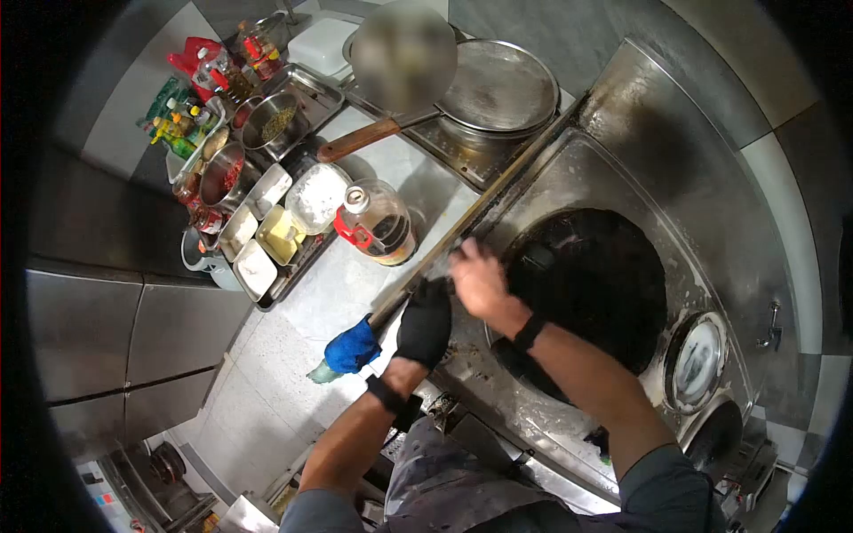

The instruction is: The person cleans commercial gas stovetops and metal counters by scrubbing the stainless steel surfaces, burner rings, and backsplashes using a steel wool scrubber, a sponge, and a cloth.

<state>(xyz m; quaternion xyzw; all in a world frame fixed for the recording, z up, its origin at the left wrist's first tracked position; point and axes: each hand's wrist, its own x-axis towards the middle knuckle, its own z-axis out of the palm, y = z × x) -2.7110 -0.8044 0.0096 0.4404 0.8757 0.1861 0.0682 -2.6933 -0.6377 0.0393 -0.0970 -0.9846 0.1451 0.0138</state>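
My left hand (425, 327), in a black glove, is over the counter's front edge beside a blue cloth (353, 346). Its fingers are too dark to make out. Just to its right, my bare right hand (482, 282) is raised near the rim of a large black wok (591, 284). Its fingertips are blurred by motion, and whether anything is in them cannot be seen. A large clear bottle with a red handle (384, 224) stands on the white counter beyond both hands.
Seasoning containers (267, 191) fill trays at the left. A wooden-handled pan (360, 139) reaches over the counter. Behind it, a round metal lid (498, 84) rests on a pot. At the wok's right, a round lid (697, 362) leans by the stove edge.
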